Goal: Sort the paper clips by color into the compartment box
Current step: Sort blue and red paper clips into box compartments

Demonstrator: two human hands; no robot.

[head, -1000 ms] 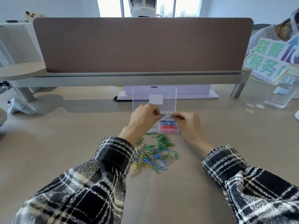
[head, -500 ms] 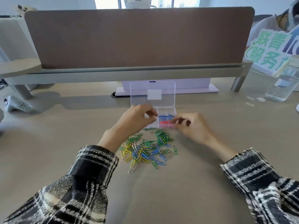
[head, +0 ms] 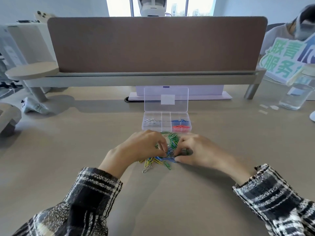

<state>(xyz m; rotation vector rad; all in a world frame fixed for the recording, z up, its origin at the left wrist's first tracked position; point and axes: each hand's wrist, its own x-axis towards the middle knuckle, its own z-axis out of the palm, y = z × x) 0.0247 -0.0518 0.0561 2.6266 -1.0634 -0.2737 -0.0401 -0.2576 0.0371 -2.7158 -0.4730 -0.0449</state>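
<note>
A clear compartment box stands open on the desk, its lid upright behind it. Silver clips lie in its left part, blue clips at the right rear and red clips at the right front. A mixed pile of paper clips, green, blue, yellow and silver, lies just in front of the box. My left hand and my right hand are both down on the pile with curled fingers, picking at blue clips in its middle. The fingertips hide whatever they hold.
A brown divider panel on a grey rail closes the far side of the desk. A water glass and a green-lettered sign stand at the right. A white controller lies at the left, and another person sits at the far right.
Both hands have drawn back from the box toward me and dropped onto the clip pile. The box's compartments, covered by the hands before, now show.
</note>
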